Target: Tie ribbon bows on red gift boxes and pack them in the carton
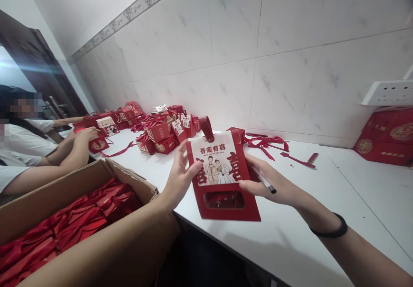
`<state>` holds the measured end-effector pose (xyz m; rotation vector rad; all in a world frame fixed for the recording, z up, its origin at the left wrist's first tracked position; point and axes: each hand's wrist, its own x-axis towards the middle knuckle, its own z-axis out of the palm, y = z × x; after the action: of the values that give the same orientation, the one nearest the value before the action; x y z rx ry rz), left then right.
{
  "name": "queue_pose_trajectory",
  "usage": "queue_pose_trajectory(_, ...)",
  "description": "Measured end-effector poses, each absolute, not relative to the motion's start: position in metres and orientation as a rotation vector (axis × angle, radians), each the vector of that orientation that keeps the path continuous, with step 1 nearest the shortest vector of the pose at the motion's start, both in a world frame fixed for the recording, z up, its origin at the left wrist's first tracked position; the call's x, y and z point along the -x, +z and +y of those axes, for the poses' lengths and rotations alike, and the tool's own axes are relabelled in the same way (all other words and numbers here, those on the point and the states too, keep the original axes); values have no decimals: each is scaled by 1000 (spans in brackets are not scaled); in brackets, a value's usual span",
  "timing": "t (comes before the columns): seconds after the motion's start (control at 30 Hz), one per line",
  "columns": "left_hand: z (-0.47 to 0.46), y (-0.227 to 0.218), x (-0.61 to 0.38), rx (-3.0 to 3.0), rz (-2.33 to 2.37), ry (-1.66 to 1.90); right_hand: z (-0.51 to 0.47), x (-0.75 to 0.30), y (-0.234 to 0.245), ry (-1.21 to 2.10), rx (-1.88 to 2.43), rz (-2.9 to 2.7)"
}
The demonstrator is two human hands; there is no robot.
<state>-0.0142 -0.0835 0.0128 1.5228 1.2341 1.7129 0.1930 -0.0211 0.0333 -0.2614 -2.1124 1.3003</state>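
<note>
Between my two hands I hold a red gift box (226,203) tilted above the table's front edge. Its white front panel shows a cartoon wedding couple, and a small clear window sits below. A dark red strap (206,128) loops out of its top. My left hand (179,177) grips the box's left side, thumb on the front. The right side is held by my right hand (266,179), thumb near the panel's lower corner. A pen (264,180) is tucked in my right hand as well, its dark end pointing toward me.
A cardboard carton (129,173) full of red ribboned packages stands at the left. Several red boxes (158,132) are heaped against the wall. Loose ribbons (266,142) and a red bag (387,136) lie at the right. Co-workers' arms (77,143) reach over the table (338,201) at left.
</note>
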Motion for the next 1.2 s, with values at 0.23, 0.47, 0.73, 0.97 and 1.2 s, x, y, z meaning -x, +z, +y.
queue_pose_trajectory(0.23, -86, 12, 6, -1162, 1170, 1625, -12, -207, 39, 1073, 612, -2372)
queue_pose_trajectory(0.47, -88, 9, 3, -1358, 1283, 1558, -11, -200, 38, 743, 631, -2155)
queue_pose_trajectory(0.73, -91, 15, 5, -1622, 1333, 1456, -11, -194, 24, 866, 672, -2216)
queue_pose_trajectory(0.97, -90, 4, 0, -1772, 1304, 1484, -9, -204, 33, 627, 638, -2545)
queue_pose_trajectory(1.2, -98, 0, -9, -2368, 1226, 1277, -20, -220, 46, 469, 554, -2535)
